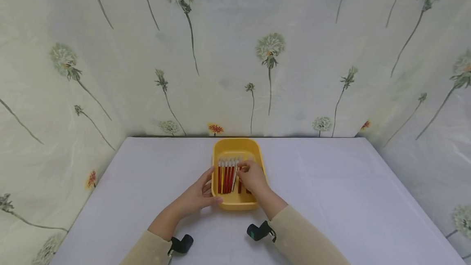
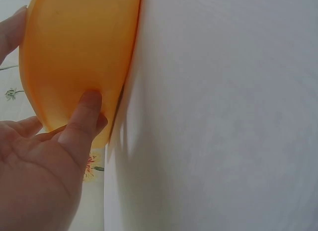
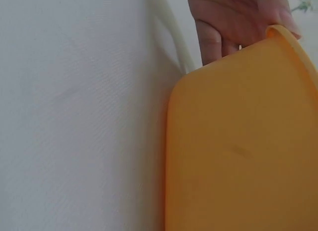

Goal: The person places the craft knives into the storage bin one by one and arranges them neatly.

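A yellow tray stands on the table with a row of slim paintbrushes in it. Most have red handles, one looks yellow and one whitish; their pale tips point to the far end. My left hand holds the tray's near left corner, thumb at the front and fingers along the left side. In the left wrist view, its fingers press the outer wall. Inside the tray, my right hand pinches a red-handled paintbrush near its upper part. That hand partly covers more brushes at the right.
A white cloth covers the table. Behind it hangs a curtain printed with dandelions, which also runs down both sides. Each wrist carries a small black camera, one at the left wrist and one at the right wrist.
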Available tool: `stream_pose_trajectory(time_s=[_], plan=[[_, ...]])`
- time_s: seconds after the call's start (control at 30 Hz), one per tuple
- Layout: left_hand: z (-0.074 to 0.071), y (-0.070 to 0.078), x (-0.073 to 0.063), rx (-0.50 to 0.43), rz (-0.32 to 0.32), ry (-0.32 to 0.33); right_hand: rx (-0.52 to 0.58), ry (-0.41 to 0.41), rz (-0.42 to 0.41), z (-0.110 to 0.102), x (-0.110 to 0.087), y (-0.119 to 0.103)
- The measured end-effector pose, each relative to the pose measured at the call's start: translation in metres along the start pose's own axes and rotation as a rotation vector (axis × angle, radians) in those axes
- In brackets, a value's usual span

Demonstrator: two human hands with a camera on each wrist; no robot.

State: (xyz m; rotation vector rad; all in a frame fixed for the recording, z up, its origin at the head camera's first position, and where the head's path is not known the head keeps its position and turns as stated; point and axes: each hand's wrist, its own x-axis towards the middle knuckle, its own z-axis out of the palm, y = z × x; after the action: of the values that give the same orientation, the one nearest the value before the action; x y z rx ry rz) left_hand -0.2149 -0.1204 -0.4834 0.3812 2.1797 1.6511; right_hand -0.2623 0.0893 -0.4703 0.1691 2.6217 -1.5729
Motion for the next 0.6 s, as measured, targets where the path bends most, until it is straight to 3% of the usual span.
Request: stream_pose_trajectory(time_s=[0.23,0.6], plan=[[0.001,0.0,0.001,0.005,0.0,0.0,0.018,0.004,-0.061,-0.014,-0.009,-0.008],[0.0,-0.001,-0.001,0.011,-0.013,0.006,0.008,-0.013,-0.09,-0.042,-0.021,-0.017]])
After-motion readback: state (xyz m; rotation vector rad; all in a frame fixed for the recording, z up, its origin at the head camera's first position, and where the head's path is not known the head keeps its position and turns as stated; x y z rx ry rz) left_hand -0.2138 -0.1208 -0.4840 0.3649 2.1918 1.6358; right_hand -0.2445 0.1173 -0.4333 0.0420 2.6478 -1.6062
